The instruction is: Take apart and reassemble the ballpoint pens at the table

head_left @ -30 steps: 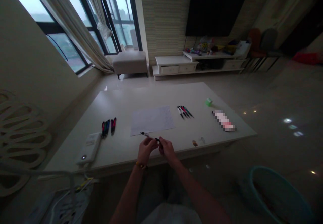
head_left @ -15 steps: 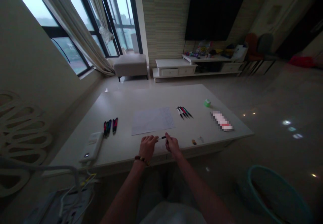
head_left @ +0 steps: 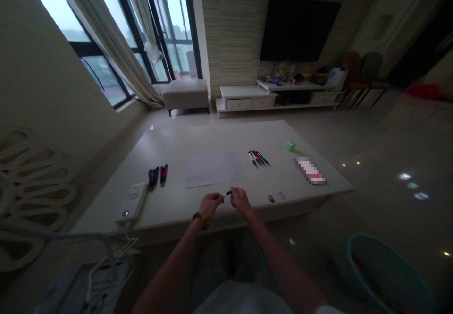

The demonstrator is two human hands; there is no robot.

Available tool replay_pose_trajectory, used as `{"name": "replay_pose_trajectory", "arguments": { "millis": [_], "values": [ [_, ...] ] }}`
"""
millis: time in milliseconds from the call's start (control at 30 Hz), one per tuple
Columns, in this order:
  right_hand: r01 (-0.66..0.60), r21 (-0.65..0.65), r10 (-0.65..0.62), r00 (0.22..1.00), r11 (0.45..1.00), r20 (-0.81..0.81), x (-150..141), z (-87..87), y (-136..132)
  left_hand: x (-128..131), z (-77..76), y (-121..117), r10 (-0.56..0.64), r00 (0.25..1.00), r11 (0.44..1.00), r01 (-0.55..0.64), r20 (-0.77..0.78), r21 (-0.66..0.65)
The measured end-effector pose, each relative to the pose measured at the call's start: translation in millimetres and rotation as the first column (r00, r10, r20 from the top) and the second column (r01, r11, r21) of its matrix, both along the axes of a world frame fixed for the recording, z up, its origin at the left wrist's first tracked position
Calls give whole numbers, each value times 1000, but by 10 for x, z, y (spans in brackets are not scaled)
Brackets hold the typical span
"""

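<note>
Between my two hands, just over the table's near edge, is a white and black pen (head_left: pixel 227 193). My left hand (head_left: pixel 211 204) is closed around its left part, and the fingers of my right hand (head_left: pixel 240 199) pinch its dark right end. A sheet of paper (head_left: pixel 214 169) with faint lines at its right side lies flat beyond my hands. Several pens (head_left: pixel 258 158) rest in a row to the right of the paper. Left of the paper are two groups of dark, colourful pens (head_left: pixel 153 178). Which parts of the held pen the fingers cover is hard to see.
On the white table (head_left: pixel 219 137) stand a white power strip (head_left: pixel 131 204) at left and a small green object (head_left: pixel 290 146) at right. Close to that lies a blurred-out pink item (head_left: pixel 310 170). A small brown piece (head_left: pixel 271 199) sits near the front edge. A teal basket (head_left: pixel 389 271) is at lower right.
The pen was held tilted with its left end sticking out past my left hand; now only a short middle part shows between my hands. My hands shifted slightly right. The view tilted up a little.
</note>
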State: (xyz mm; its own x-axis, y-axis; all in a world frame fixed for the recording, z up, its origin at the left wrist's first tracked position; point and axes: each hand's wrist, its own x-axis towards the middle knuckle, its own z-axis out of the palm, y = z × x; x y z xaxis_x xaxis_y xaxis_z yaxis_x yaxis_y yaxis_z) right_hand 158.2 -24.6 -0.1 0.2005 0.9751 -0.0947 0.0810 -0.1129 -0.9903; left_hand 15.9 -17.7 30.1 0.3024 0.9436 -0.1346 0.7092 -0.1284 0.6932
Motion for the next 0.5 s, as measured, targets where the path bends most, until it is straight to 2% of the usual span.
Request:
{"name": "replay_pose_trajectory", "arguments": {
  "millis": [67, 100, 133, 200, 300, 400, 500],
  "values": [
    [-13, -9, 12, 998, 1000, -69, 3, 26, -17, -18, 29, 56, -48, 996, 989, 57, 70, -138],
    [3, -16, -5, 993, 1000, -115, 0, 39, -25, -20, 42, 65, -68, 994, 988, 79, 81, -132],
    [26, -24, -29, 989, 999, -147, -5, 50, -33, -16, 54, 59, -83, 994, 993, 88, 72, -74],
    [80, -47, -88, 979, 996, -186, -18, 65, -44, 12, 70, 6, -90, 996, 986, 91, -14, 140],
    [136, -83, -149, 974, 987, -173, -40, 72, -51, 78, 85, -130, -36, 973, 904, 130, -229, 408],
    [152, -101, -162, 982, 983, -101, -70, 77, -46, 137, 125, -251, 8, 923, 845, 199, -384, 496],
    [134, -100, -140, 988, 986, -57, -105, 98, -23, 182, 210, -306, 29, 908, 839, 206, -419, 504]
  ]
}}
